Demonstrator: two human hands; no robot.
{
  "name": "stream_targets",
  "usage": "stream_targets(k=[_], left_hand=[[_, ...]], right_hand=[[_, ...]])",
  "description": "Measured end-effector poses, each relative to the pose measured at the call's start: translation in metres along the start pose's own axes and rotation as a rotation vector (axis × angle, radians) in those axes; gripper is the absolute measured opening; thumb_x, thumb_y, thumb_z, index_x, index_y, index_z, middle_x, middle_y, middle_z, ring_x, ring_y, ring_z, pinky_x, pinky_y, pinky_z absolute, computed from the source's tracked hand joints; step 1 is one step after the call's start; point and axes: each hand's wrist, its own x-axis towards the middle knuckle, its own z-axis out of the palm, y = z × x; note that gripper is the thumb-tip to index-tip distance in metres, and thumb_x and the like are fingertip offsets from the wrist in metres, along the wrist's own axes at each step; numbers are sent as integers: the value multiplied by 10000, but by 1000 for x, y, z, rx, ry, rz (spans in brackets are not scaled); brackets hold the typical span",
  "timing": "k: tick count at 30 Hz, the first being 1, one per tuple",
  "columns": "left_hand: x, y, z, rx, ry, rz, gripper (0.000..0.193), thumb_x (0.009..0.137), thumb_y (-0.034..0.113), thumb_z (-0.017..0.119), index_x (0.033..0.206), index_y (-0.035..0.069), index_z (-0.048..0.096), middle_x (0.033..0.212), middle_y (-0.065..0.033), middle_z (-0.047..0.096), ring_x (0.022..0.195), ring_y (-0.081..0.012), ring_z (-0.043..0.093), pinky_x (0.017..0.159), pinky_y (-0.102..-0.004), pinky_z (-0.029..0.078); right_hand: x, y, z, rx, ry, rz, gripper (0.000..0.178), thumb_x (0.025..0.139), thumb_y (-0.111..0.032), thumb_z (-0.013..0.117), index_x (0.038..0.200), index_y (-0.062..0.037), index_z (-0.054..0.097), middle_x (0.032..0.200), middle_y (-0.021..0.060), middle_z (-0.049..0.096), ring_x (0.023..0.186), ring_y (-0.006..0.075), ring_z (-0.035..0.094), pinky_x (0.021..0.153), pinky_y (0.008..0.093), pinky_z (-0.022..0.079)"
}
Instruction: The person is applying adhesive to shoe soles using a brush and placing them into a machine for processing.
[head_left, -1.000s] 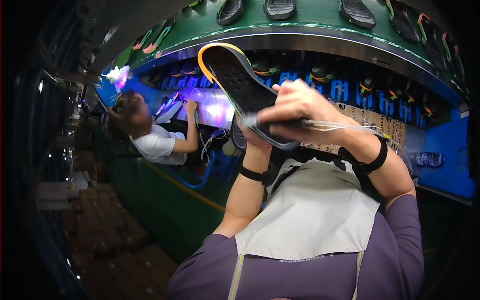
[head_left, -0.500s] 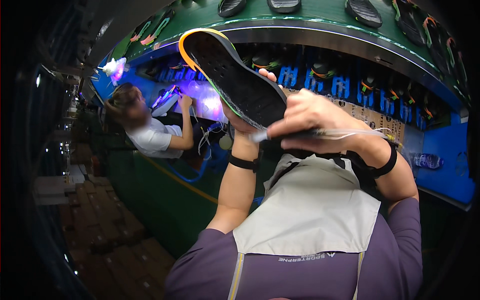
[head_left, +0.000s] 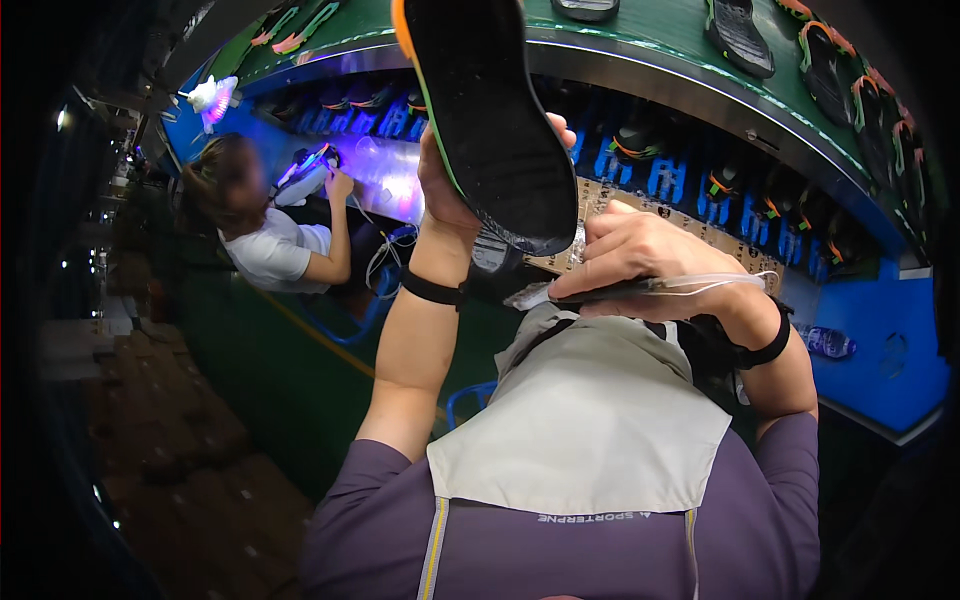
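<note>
My left hand [head_left: 447,190] grips a black shoe sole [head_left: 490,120] from beneath, thumb and fingers on opposite edges. The sole is raised, its dark inner face toward me, with an orange and green rim along its left side; its upper end runs out of the picture. In my right hand [head_left: 655,250] is a brush [head_left: 605,291] with a dark handle and a pale tip. A thin clear tube [head_left: 730,279] runs from the handle back over my wrist. The brush tip is just below the sole's lower end, apart from it.
A green conveyor [head_left: 640,40] bearing several soles curves across the far side. Below it, several soles stand on blue racks [head_left: 664,178]. Cardboard [head_left: 685,215] covers the bench, and a plastic bottle [head_left: 828,341] lies at right. A co-worker [head_left: 275,240] sits at left under purple light.
My left hand has lifted the sole upward, away from my right hand. The brush tip, earlier by my left wrist, now sits clear of it. The whole view has shifted slightly.
</note>
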Motion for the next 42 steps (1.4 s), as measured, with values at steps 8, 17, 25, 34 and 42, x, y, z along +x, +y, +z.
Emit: stream_targets(k=[8, 17, 25, 34, 42], left_hand=[[15, 14, 10, 207, 26, -110, 954, 994, 712, 454, 1498, -98, 441, 1353, -371, 597, 1227, -464, 652, 1035, -539, 575], [29, 22, -15, 186, 201, -308, 551, 1124, 372, 403, 1438, -58, 543, 1290, -261, 691, 1108, -344, 738, 966, -467, 628], [46, 29, 19, 618, 268, -547, 426, 1069, 404, 607, 1215, 25, 734, 1023, -56, 767, 828, -91, 716, 732, -231, 586], [55, 33, 16, 778, 223, -643, 487, 1045, 456, 627, 1214, 15, 745, 1057, -68, 771, 854, -108, 723, 750, -254, 591], [48, 34, -3, 581, 349, -659, 373, 1082, 332, 590, 1254, 26, 715, 1092, -71, 777, 886, -120, 748, 775, -283, 621]], right_hand=[[-7, 11, 6, 72, -7, -8, 359, 808, -113, 835, 1164, -101, 788, 739, 60, 615, 756, 258, 558, 767, 389, 422], [-5, 9, -1, 7, -110, 45, 410, 772, -104, 854, 1176, -105, 784, 910, 79, 725, 845, 269, 589, 780, 393, 411], [2, 12, -3, -179, -124, 54, 368, 852, -141, 807, 1216, -124, 759, 934, 52, 727, 971, 261, 635, 900, 411, 456], [7, 5, -8, -251, -135, 83, 314, 880, -175, 773, 1189, -129, 743, 980, 26, 707, 1014, 238, 616, 902, 405, 431], [3, 14, 0, -142, -60, 92, 339, 855, -149, 808, 1191, -125, 768, 897, 39, 647, 935, 256, 594, 846, 410, 439]])
